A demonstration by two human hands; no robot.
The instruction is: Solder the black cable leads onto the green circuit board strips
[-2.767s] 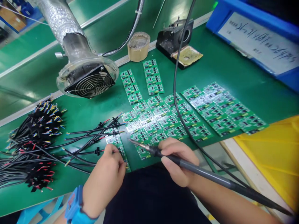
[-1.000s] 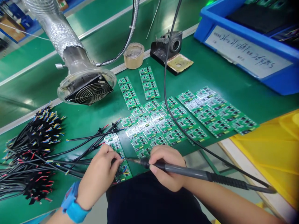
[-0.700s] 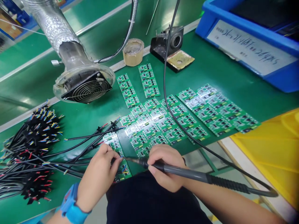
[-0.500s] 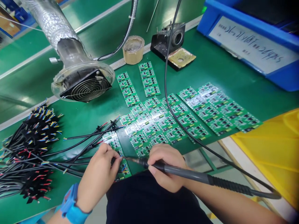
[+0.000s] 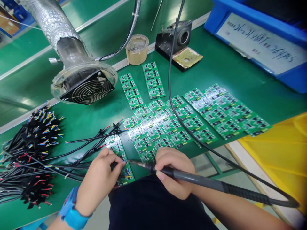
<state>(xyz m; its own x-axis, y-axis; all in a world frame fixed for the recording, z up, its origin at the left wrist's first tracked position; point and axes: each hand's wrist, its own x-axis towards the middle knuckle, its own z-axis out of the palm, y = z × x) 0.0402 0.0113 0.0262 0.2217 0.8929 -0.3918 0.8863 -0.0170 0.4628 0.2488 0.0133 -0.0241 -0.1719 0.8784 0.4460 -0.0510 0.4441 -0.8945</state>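
Note:
Between thumb and forefinger, my left hand [image 5: 104,174] pinches a thin wire [image 5: 124,162] over a green circuit board [image 5: 116,144] at the bench's near edge. My right hand [image 5: 175,172] grips a soldering iron [image 5: 199,179] like a pen. The iron's tip points left and lies at the board's edge, close to my left fingertips; whether it touches the wire I cannot tell. Coloured wire ends stand on the board just below the tip. Black cables [image 5: 83,156] run from the board off to the left, partly hidden behind my left hand.
Bundled cables [image 5: 35,153] lie at left. Rows of circuit boards [image 5: 165,127] cover the middle. A fume extractor [image 5: 86,86] overhangs the bench. Behind are a tape roll [image 5: 137,51] and an iron stand [image 5: 177,41]. A blue bin [image 5: 259,48] stands at right; the iron's cord [image 5: 169,80] crosses the boards.
My right hand and the soldering iron have shifted slightly right, and the tip has drawn back a little from my left fingertips. My left hand keeps its pinch at nearly the same spot.

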